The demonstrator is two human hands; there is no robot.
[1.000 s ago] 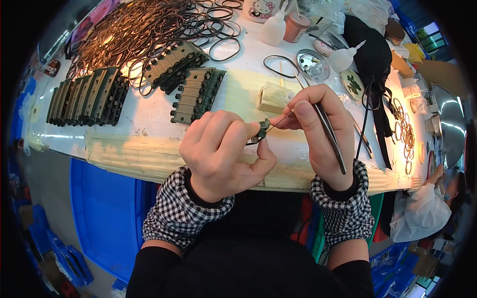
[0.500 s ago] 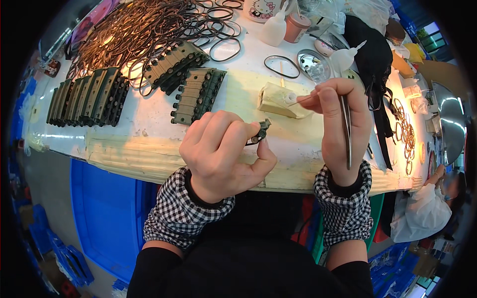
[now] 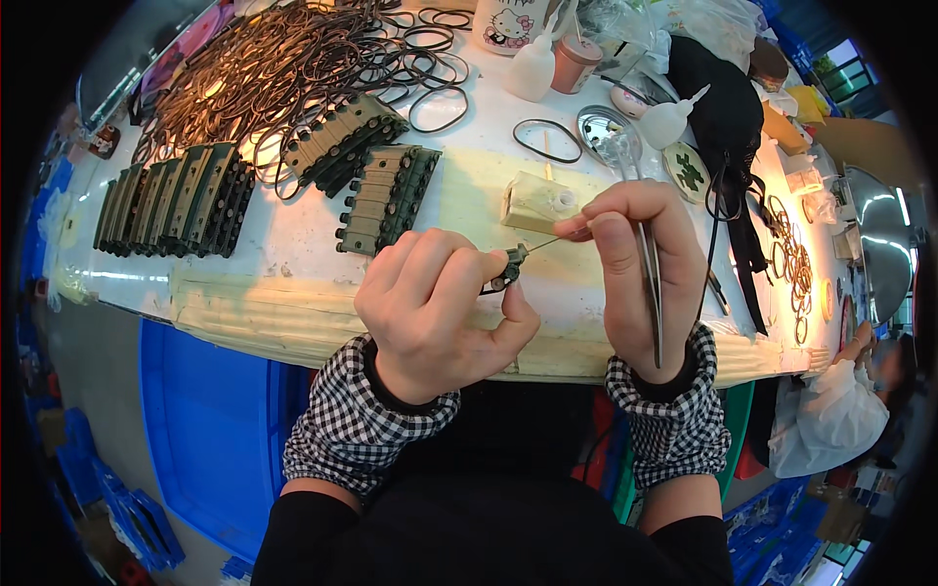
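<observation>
Between the thumb and fingers of my left hand [image 3: 430, 313] is a small dark green toy vehicle part [image 3: 506, 271] with round, wheel-like bits; most of it is hidden by the fingers. My right hand [image 3: 635, 264] pinches a thin needle-like rod [image 3: 547, 241], whose tip reaches the green part. Metal tweezers [image 3: 653, 308] also lie along the right palm, pointing down to the wrist. Just beyond the hands sits a cream block [image 3: 530, 203] with a small hole. Rows of tan and green wheeled pieces [image 3: 381, 200] stand left of it.
Dark rubber bands [image 3: 283, 73] are heaped at the back left. More wheeled pieces [image 3: 176, 200] line the left. White squeeze bottles [image 3: 532, 68], a pinkish cup [image 3: 575, 63] and a black bag [image 3: 723, 107] are at the back right. A blue tray [image 3: 210, 420] lies below the table's edge.
My right hand has come left and slightly down, bringing the rod's tip to the green part. The left hand stays nearly in place, still gripping it. The view has shifted slightly.
</observation>
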